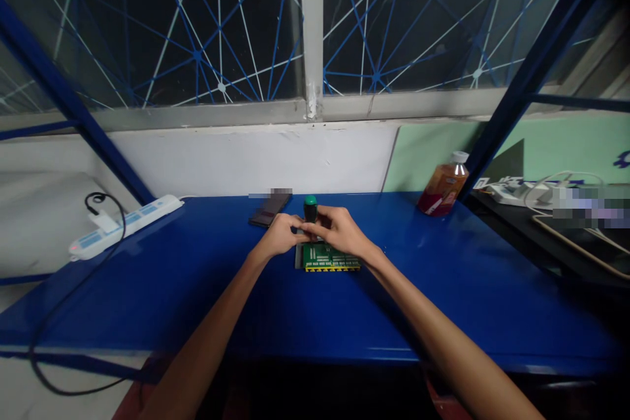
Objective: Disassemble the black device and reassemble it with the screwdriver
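Note:
A screwdriver [310, 209] with a black handle and green cap stands upright over the far left part of a green circuit board [327, 254]. My right hand [340, 231] is closed around the screwdriver, its fingers at the lower handle. From the other side, my left hand [282, 234] comes in with thumb and fingers pinched together near the screwdriver's lower end. Whatever the left fingertips hold is too small and hidden to name. The board lies flat on the blue table [207, 302], with a yellow strip of connectors along its near edge. Both hands cover its far part.
A dark phone [270, 207] lies just behind my left hand. At the left is a white power strip [128, 226] with a black cable [63, 302] hanging off the table. A drink bottle [444, 185] stands at the back right. Blue frame posts rise at both sides.

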A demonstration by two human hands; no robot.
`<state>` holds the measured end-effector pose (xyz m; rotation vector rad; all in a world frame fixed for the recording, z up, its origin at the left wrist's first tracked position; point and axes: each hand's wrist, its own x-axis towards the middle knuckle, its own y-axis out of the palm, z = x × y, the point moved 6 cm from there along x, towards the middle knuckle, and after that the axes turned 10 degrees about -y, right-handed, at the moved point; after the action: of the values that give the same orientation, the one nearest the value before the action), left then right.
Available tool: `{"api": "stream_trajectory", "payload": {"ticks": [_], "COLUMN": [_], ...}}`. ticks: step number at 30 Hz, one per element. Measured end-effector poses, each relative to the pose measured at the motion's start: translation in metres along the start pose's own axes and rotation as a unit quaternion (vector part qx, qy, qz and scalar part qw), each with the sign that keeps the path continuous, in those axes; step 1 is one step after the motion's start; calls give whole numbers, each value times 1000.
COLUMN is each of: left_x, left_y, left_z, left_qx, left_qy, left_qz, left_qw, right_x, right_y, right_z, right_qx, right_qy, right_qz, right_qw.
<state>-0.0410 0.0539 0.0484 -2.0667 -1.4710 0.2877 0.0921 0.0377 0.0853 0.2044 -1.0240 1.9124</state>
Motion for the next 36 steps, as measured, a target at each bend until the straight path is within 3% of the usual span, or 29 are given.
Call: {"api": "stream_trajectory", "payload": {"ticks": [4,12,17,26,32,36], "left_x": [-3,-2,-3,0,-2,-1], "left_y": [1,-3,-1,-1,2,2], "left_z": [-3,-3,-2,2,-2,-2], "left_qx": [9,56,45,52,40,46], "left_qy": [12,12,22,8,21,24], "left_qz": [35,-3,44,14,44,27], "left_qw": [999,998,998,999,998,998], "right_x": [0,1,0,0,-1,-1], "right_y": [-2,-6,-7,-2,-1,-1], "right_z": [0,2,3,-2,-8,-9], "right_qx": [11,-34,-16,-25,-18,-17], "right_qy": [7,-15,1,8,14,14], "right_qz": [-17,-81,-75,-74,-72,-77], "right_qw": [1000,996,997,997,997,997]}}
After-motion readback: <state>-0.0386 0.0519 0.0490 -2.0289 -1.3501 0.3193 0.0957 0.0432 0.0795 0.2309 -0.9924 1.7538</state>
